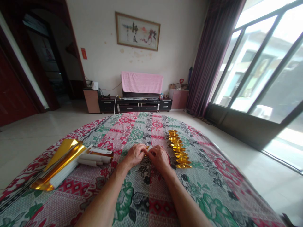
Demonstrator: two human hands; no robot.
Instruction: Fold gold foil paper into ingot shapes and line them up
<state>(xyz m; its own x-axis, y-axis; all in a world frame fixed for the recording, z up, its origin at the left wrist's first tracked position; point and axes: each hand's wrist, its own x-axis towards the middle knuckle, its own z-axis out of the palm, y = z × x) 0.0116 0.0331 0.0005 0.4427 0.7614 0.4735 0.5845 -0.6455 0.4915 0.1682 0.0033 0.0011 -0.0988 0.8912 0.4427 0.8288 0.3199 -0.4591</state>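
Between my two hands, near the middle of the table, is a small piece of gold and white paper [148, 147], mostly hidden by the fingers. My left hand [136, 154] pinches its left side. On the other side my right hand [159, 156] grips it, fingers bent over the paper. Just right of my right hand runs a row of several folded gold paper ingots [179, 149]. Farther left lie a stack of gold paper sheets [68, 162], partly curled, and some rolled white-and-gold papers [97, 156].
A flowered cloth [132, 192] in red, green and grey covers the round table. Beyond it stand a low black cabinet [139, 107] and a screen under a pink cloth [142, 82]. Glass doors [255, 69] and a purple curtain [208, 56] are at the right.
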